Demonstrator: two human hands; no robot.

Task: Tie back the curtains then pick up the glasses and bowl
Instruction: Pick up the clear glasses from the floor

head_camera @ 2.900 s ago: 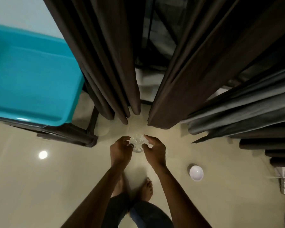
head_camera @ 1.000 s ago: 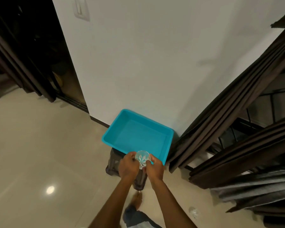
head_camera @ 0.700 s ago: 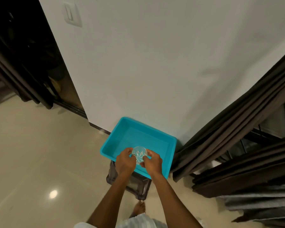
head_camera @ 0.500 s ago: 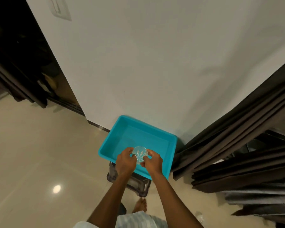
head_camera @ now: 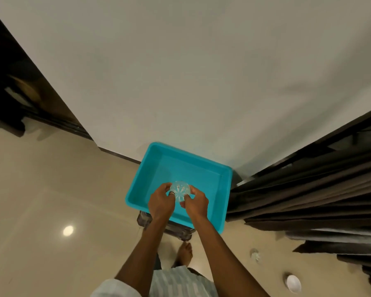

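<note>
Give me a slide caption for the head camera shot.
Both hands hold a clear glass over the turquoise bin.

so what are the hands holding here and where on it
A clear glass, gripped by its sides between the left hand and right hand, over the blue tub.

You see a teal tub (head_camera: 224, 202) on a dark stool (head_camera: 178, 231) against the white wall (head_camera: 180, 71). The beige floor (head_camera: 51, 189) mirrors a round light (head_camera: 68, 230). A dark doorway (head_camera: 13, 86) opens at left.
</note>
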